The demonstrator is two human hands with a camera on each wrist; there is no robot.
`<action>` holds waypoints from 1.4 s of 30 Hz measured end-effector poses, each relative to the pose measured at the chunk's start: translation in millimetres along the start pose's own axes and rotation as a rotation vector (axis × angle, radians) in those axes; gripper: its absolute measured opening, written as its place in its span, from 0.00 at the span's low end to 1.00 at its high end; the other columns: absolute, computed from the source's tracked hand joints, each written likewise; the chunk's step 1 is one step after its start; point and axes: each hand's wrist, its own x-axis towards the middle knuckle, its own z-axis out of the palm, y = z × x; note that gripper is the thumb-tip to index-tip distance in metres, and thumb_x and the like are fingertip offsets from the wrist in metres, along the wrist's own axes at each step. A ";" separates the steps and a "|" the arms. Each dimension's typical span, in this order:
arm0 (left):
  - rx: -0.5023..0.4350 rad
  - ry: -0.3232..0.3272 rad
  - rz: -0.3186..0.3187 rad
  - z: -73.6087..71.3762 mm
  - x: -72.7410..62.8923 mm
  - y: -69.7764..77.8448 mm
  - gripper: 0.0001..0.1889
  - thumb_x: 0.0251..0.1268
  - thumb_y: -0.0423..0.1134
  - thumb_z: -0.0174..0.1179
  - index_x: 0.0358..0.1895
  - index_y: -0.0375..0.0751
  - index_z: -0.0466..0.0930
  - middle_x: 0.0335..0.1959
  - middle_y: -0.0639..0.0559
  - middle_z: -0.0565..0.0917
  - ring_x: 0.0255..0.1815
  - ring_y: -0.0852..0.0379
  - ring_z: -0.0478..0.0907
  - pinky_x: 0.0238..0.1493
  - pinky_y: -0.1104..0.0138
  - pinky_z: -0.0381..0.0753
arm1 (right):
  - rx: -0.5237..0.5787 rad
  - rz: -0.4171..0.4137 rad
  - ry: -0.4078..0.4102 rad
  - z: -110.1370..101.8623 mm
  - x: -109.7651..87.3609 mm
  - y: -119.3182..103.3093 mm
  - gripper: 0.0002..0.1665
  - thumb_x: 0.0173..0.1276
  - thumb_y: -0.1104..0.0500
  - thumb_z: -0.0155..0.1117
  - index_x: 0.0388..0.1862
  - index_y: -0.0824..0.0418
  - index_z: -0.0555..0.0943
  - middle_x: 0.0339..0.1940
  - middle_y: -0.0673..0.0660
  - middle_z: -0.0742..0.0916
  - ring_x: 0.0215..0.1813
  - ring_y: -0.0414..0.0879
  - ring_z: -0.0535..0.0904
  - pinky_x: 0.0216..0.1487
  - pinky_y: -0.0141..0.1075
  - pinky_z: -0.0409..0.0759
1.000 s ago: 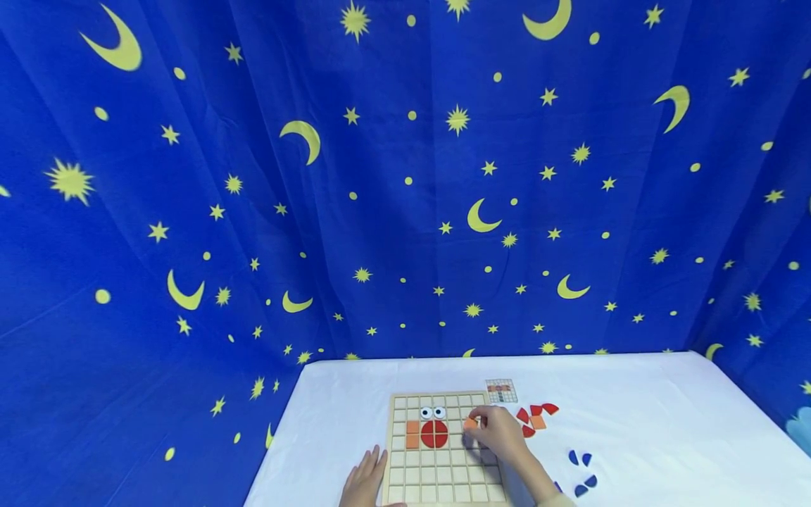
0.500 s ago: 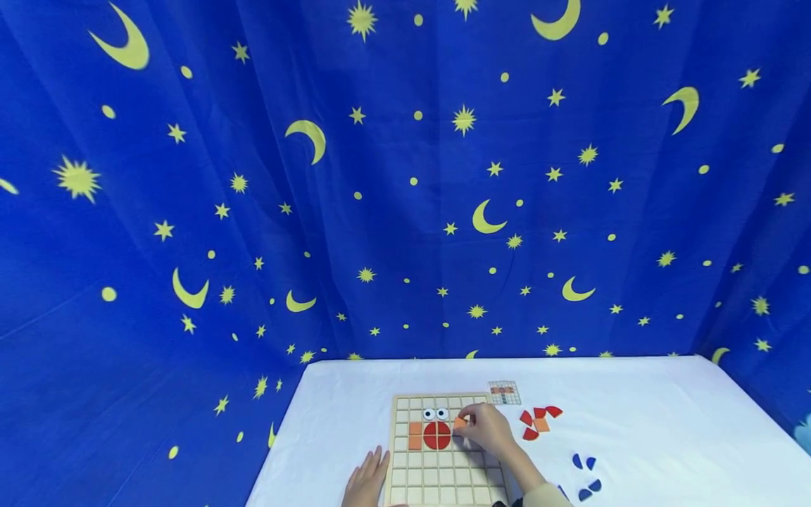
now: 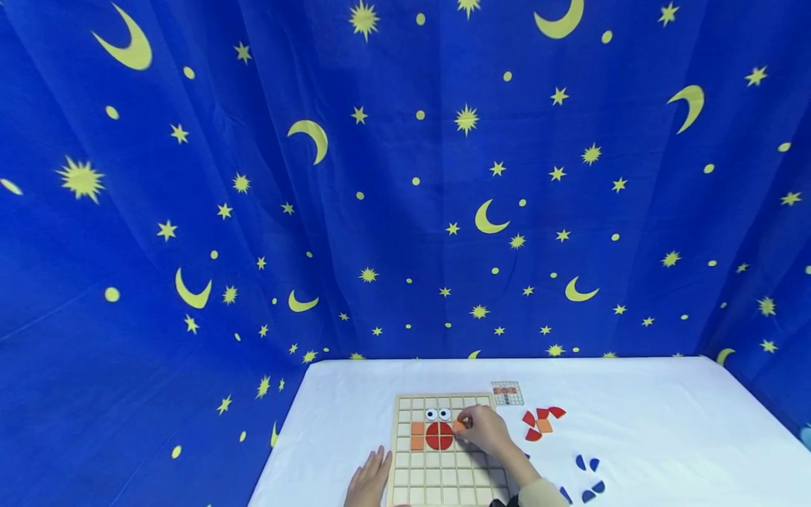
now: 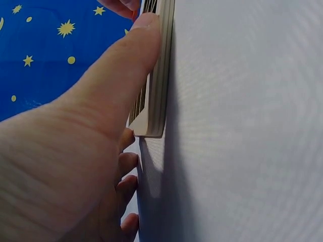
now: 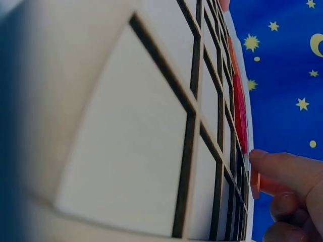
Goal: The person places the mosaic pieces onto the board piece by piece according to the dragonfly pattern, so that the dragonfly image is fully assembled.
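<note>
A wooden grid board [image 3: 432,477] lies on the table. In it are two round eye pieces [image 3: 438,415], a circle of red quarter pieces [image 3: 439,436], and two orange square tiles [image 3: 417,442] left of the circle. My right hand [image 3: 488,429] pinches another orange square tile [image 3: 459,425] between thumb and finger, at the circle's upper right; the right wrist view shows this orange tile [image 5: 255,184] against the board. My left hand [image 3: 369,479] rests at the board's left edge, its thumb touching the frame [image 4: 160,75] in the left wrist view.
Beside the board's far right corner lies a small pattern card [image 3: 507,393]. Right of the board are loose red quarter pieces [image 3: 533,435] around an orange tile [image 3: 544,426]. Several dark blue pieces [image 3: 594,465] lie nearer. A blue starry curtain [image 3: 405,211] stands behind the table.
My right hand has carried the orange tile leftward, from the board's right side to beside the red circle. My left hand has stayed at the board's left edge. The head view has shifted slightly.
</note>
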 end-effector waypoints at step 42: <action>-0.064 -0.047 -0.016 -2.9 -0.2 2.8 0.55 0.48 0.67 0.64 0.69 0.26 0.58 0.70 0.25 0.60 0.70 0.24 0.54 0.64 0.30 0.54 | 0.051 0.038 0.023 -5.7 -8.0 21.7 0.14 0.56 0.58 0.71 0.42 0.62 0.86 0.14 0.43 0.76 0.17 0.34 0.66 0.17 0.27 0.62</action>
